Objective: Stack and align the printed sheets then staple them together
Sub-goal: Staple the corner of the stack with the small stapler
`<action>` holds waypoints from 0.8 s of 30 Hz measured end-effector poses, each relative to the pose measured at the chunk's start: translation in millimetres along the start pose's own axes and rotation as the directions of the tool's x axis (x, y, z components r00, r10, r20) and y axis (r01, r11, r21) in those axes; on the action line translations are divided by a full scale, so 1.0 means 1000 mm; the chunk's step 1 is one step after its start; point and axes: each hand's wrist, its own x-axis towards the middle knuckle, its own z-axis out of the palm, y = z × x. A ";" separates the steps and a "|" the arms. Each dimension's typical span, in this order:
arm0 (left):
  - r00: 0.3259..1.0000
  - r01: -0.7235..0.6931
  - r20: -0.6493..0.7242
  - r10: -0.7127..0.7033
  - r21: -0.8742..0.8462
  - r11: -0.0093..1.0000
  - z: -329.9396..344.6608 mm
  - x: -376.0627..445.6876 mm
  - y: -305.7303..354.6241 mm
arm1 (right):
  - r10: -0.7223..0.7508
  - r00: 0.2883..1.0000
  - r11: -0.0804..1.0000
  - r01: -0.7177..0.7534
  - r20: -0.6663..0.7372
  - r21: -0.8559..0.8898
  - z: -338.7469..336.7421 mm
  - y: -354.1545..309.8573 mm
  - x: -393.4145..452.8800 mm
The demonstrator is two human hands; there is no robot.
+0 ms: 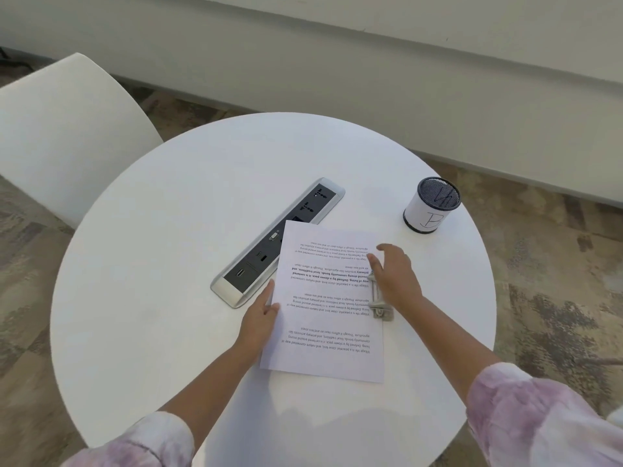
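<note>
A stack of printed sheets (328, 315) lies on the round white table (168, 264), its text upside down to me. My left hand (259, 318) holds the stack's left edge, thumb on top of the paper. A pale grey stapler (379, 298) lies along the right edge of the sheets. My right hand (392, 276) hovers over the stapler with fingers spread and relaxed, its fingertips over the paper's upper right part. Whether the palm touches the stapler I cannot tell.
A silver and black power socket strip (269, 244) is set into the tabletop, partly under the sheets' far left corner. A mesh pen cup (431, 205) wrapped in white paper stands at the far right. A white chair (64, 129) is behind the table on the left.
</note>
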 end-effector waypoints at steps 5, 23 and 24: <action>1.000 0.009 -0.017 -0.009 0.052 0.999 0.000 -0.001 0.003 | -0.056 0.995 0.978 0.072 0.083 -0.198 0.015 0.000 0.006; 1.000 -0.027 -0.005 0.028 0.139 0.990 0.002 0.000 -0.002 | -0.076 0.996 0.969 0.085 0.047 -0.231 0.030 0.019 -0.003; 1.000 -0.024 -0.003 0.025 0.133 0.991 0.001 0.000 -0.003 | -0.077 0.996 0.972 0.086 0.049 -0.217 0.029 0.020 -0.003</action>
